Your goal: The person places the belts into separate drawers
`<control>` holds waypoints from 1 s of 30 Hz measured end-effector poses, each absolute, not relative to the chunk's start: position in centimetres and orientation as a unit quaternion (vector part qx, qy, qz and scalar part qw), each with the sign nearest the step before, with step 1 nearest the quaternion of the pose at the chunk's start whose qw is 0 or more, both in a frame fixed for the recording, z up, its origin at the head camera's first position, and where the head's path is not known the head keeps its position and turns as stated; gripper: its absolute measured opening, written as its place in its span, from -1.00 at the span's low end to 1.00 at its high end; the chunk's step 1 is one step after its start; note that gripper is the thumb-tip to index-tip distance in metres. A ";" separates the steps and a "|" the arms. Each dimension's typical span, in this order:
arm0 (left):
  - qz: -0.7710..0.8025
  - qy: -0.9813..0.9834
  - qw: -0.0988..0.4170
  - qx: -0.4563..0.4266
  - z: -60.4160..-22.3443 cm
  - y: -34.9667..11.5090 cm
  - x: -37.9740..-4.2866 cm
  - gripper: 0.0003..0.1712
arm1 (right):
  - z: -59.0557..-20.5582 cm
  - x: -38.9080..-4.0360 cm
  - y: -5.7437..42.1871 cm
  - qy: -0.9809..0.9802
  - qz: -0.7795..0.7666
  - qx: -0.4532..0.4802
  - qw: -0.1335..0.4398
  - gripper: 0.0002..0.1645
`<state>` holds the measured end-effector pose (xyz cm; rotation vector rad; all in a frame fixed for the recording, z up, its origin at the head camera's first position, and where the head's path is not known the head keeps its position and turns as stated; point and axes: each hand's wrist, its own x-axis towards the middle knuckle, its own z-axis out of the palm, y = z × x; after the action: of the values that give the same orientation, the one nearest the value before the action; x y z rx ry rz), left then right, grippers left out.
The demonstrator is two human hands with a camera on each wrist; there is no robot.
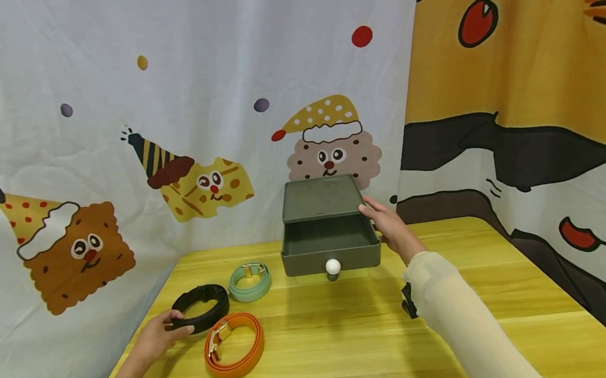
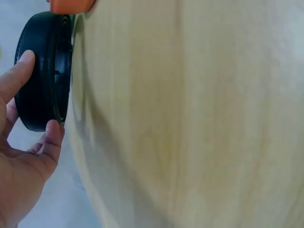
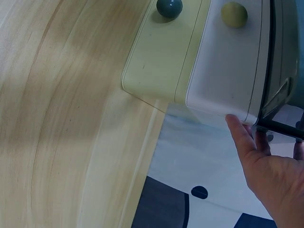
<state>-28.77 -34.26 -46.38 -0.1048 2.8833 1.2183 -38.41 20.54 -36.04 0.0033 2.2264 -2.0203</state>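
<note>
The left hand [image 1: 157, 338] is pinching a black belt [image 1: 207, 323] beside an orange belt [image 1: 237, 369] on the worktop [image 1: 315, 342]. The right hand [image 1: 391, 229] is touching a box [image 1: 322, 198] with nearly straight fingers. A drawer [image 1: 306, 263] is sticking out.

yellow wood-grain worktop [image 1: 347, 340], mint belt [image 1: 249, 293], orange belt [image 1: 237, 369], black belt [image 1: 207, 323] by the left edge (all coiled), drawer box [image 1: 330, 234] at back

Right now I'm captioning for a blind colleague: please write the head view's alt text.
A person's left hand holds a coiled black belt near a green belt and an orange belt on a wooden table. The right hand touches a grey-green cabinet with an open drawer.
</note>
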 end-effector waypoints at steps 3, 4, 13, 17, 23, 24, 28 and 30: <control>0.397 0.917 0.005 -0.033 -46.0 -34.2 -28.6 -0.47 | -35.9 -38.3 20.5 0.737 -0.672 0.001 0.068 -0.25; 0.397 0.917 0.005 -0.031 -45.9 -34.2 -28.5 -0.48 | -35.9 -38.3 20.5 0.737 -0.673 0.001 0.068 -0.25; 0.398 0.917 -0.008 -0.016 -43.2 -33.8 -28.0 -0.41 | -35.9 -38.4 20.4 0.736 -0.673 -0.002 0.066 -0.23; 0.403 0.915 -0.016 0.006 -41.7 -33.1 -27.9 -0.42 | -36.0 -38.4 20.5 0.737 -0.672 0.001 0.066 -0.23; 0.394 0.918 -0.024 0.026 -40.0 -31.9 -28.1 -0.43 | -36.2 -38.5 20.5 0.739 -0.671 0.001 0.068 -0.24; 0.393 0.919 -0.024 0.028 -39.7 -31.6 -28.1 -0.43 | -36.2 -38.5 20.5 0.739 -0.670 0.001 0.068 -0.24; 0.392 0.919 -0.025 0.037 -38.8 -30.7 -28.2 -0.43 | -36.1 -38.5 20.5 0.740 -0.669 0.002 0.067 -0.24; 0.396 0.917 -0.026 0.041 -38.2 -30.2 -28.3 -0.42 | -36.1 -38.6 20.4 0.741 -0.669 0.002 0.066 -0.24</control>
<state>-28.26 -30.24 -38.25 0.1322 2.9297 1.2637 -38.58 20.43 -36.10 0.0075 2.2336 -2.0173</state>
